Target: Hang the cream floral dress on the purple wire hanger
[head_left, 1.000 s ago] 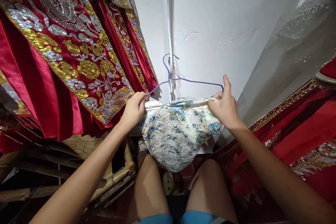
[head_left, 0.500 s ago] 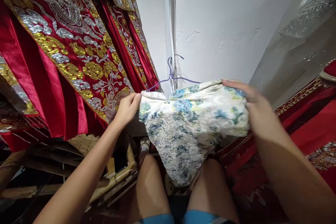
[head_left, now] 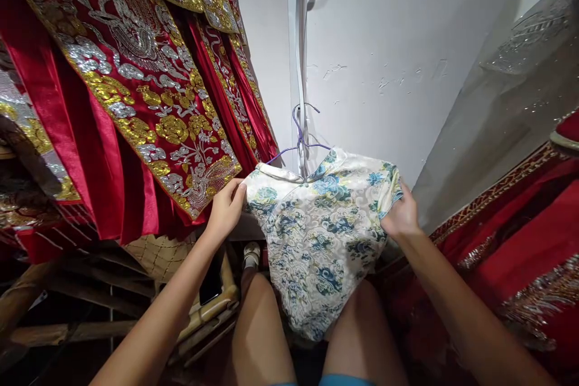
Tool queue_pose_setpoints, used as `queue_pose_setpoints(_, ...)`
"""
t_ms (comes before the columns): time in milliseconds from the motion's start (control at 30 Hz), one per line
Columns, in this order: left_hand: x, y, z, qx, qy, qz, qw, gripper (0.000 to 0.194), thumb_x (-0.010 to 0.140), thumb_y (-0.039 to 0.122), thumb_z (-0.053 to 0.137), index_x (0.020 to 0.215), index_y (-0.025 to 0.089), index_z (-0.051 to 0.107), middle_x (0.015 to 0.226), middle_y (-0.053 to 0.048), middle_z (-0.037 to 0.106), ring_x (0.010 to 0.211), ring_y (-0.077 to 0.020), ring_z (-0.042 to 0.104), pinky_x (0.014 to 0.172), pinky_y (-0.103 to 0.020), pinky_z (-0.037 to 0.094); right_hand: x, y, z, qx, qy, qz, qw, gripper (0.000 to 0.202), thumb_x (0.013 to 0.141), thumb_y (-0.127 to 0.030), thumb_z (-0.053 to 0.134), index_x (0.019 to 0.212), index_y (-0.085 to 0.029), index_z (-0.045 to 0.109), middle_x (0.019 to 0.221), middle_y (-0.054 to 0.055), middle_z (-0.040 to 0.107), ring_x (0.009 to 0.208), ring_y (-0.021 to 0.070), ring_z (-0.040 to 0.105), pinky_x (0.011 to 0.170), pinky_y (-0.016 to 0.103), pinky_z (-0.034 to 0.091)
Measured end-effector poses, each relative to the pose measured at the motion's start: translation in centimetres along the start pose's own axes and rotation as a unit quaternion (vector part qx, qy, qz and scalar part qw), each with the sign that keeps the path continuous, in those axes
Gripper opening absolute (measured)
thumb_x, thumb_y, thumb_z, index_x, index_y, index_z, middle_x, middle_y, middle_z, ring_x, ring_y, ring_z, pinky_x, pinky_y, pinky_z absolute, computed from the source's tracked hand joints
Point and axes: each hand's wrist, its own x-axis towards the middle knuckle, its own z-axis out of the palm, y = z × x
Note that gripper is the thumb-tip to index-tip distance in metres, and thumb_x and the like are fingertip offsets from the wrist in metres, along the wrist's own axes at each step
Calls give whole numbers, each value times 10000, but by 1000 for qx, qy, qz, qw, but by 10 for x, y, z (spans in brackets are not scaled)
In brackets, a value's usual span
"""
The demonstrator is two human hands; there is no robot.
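A second ago the right arm of the purple wire hanger (head_left: 300,140) was bare out to its bend; now cloth covers both its ends, and only the hook, the twisted neck and a short run of wire on each side show. The floral short-sleeved shirt (head_left: 314,241) has opened out below the hanger: its top edge, bunched a second ago, now reads as a collar (head_left: 280,174) and two shoulders. This suggests that both hanger arms are inside the shoulders, though the cloth hides the wire ends and leaves that unconfirmed; the work of dressing the hanger looks nearly done, with smoothing of the sleeves in hand.

The shirt lies directly in both grips. The left hand (head_left: 227,206), down and to the left of the hanger, pinches the shirt's edge near the shoulder between thumb and fingers. The right hand (head_left: 402,214), down and to the right of the hanger, has moved out from the shoulder to the sleeve (head_left: 390,193) and grips its blue-trimmed edge, some fingers hidden by the cloth. A red embroidered costume (head_left: 172,126) hangs left of the hanger, and a white wall (head_left: 384,30) stands behind it
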Motion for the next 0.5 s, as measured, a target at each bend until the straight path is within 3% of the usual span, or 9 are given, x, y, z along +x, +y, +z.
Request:
queue_pose_setpoints(133,10,15,-1,-1,34,5,999,396,992,476,416,908,168,649,821,-32,660,786,-199,583,713,-278,413,29,-4,-5,32,87,26,995,609,883,-710,517,1276,-256,619,1094,115,702,1121,344,671,809,476,608)
queue_pose_setpoints(267,35,39,0,-31,8,12,999,544,1006,548,312,810,166,647,754,-39,626,746,-200,555,679,-294,393,58,-45,9,-3,114,-55,992,702,913,-745,395,1396,-257,539,1296,157,620,1244,347,600,876,491,585)
queue_pose_setpoints(367,46,43,5,-45,-21,25,998,427,956,535,473,733,186,578,665,7,525,647,-159,467,613,-277,338,52,-78,21,-4,76,-84,994,690,935,-723,363,1447,-281,498,1369,136,585,1313,324,558,960,471,555)
queue_pose_setpoints(500,53,35,19,-94,6,-2,996,436,928,519,526,632,203,481,583,33,407,571,-133,374,559,-268,294,37,-97,30,48,5,-85,995,642,938,-672,434,1455,-295,488,1345,97,617,1360,302,522,1060,485,499)
